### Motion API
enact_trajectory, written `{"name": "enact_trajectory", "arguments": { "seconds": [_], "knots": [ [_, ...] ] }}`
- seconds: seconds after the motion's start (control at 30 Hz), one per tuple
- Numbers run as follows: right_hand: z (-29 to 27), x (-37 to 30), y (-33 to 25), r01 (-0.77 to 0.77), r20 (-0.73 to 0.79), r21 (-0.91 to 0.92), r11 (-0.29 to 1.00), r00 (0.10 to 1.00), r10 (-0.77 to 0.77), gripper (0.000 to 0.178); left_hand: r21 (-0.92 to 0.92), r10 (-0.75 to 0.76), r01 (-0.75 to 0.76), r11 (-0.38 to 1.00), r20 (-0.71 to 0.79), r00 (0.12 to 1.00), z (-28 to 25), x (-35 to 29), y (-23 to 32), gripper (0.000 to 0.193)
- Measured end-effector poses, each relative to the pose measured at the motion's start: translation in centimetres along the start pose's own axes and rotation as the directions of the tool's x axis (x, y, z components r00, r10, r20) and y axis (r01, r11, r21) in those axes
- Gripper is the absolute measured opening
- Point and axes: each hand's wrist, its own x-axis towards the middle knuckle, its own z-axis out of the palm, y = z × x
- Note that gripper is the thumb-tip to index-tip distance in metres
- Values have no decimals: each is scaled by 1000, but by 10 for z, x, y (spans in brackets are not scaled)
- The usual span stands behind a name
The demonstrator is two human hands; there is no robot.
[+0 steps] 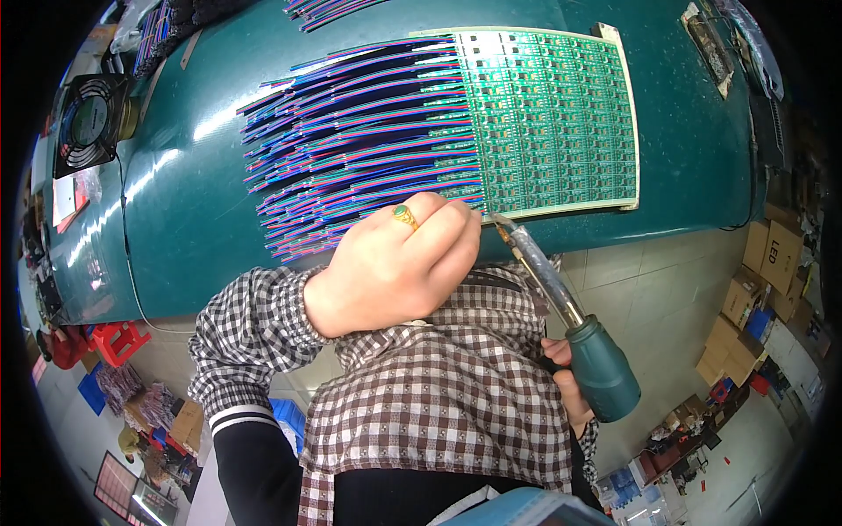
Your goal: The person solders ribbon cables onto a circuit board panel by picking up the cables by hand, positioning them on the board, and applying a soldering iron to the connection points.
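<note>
My left hand, with a gold ring with a green stone, is closed at the near left corner of a green circuit board panel. Its fingertips curl down beside the panel's edge, so whatever they pinch is hidden. Rows of thin blue, red and green wires run left from the panel's left side, the nearest ones passing by my knuckles. Mostly hidden behind the green handle, my right hand grips a soldering iron. The iron's tip points up and left at the panel's near corner, close to my left fingertips.
The panel rests on a green-topped table with its near edge by my checked apron. A black fan stands at the left, its cable trailing down. More wires lie at the back. Cardboard boxes are stacked at the right.
</note>
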Motion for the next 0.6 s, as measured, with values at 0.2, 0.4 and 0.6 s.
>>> {"name": "enact_trajectory", "arguments": {
  "seconds": [0.2,0.4,0.6],
  "knots": [
    [0,0,1,8,-4,-42,999,1000,-8,63,17,1,-1,1000,-26,1000,3,0,1,39],
    [1,0,2,21,0,-57,998,1000,-21,61,40,6,-5,999,-29,1000,4,0,2,38],
    [-1,1,4,17,10,-67,998,1000,-17,61,41,-4,4,999,-22,1000,4,0,4,36]
  ]
}}
